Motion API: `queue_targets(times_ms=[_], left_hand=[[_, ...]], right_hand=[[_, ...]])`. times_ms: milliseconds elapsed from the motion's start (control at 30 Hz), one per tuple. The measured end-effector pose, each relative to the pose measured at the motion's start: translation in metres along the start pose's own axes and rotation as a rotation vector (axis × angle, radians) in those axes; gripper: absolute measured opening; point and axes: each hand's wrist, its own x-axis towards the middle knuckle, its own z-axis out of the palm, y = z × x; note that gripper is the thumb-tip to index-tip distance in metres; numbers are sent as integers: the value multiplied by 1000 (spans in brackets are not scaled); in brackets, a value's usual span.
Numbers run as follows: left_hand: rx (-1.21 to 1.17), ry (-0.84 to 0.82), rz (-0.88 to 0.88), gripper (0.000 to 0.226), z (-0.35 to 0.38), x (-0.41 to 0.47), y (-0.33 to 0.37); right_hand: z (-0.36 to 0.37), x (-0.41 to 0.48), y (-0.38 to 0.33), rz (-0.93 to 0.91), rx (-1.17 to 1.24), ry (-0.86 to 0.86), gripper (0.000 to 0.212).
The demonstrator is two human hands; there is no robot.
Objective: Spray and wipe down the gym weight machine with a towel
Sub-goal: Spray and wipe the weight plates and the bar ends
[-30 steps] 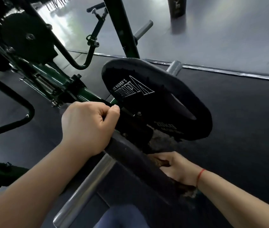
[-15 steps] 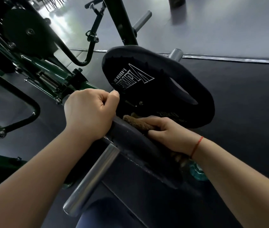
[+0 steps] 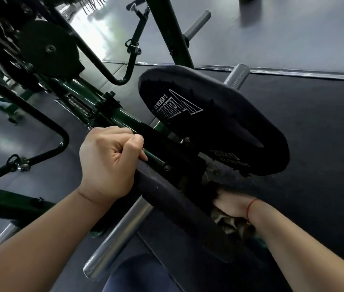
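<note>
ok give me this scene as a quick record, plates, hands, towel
near plate: black, seen edge-on
far plate: printed face showing
left hand: grips near plate's top rim
right hand: low behind near plate, mostly hidden
towel: bunched under right hand, beside near plate

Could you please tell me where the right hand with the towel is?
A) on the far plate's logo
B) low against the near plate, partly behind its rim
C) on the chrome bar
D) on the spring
B: the right hand, with the towel bunched under it, sits low against the near plate, its fingers hidden behind the rim.
</note>
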Motion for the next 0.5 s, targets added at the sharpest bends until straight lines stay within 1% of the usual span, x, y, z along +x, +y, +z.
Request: queue_targets(times_ms=[100,133,200,233,267,333,367,433,500], left_hand=[[-19,0,23,48,0,0,-1],[-20,-1,21,48,-1,0,-2],[-21,-6,24,48,-1,0,-2],[-15,-7,25,48,0,0,-2],[-6,-5,27,48,0,0,-2],[-8,12,41,48,-1,-1,-1],[-5,15,37,48,0,-1,-2],[-7,29,33,48,0,0,-2],[-12,37,39,47,0,-1,-2]], right_hand=[[15,29,-4,24,32,90,44],[23,46,0,18,43,89,52],[34,61,0,-19,38,29,66],[33,60,-5,7,67,18,72],[28,53,-14,35,70,-16,68],[14,35,-28,43,-4,-87,48],[7,27,-32,15,-21,-90,43],[-2,18,-30,-70,19,-94,36],[-7,11,-24,-105,34,-117,27]])
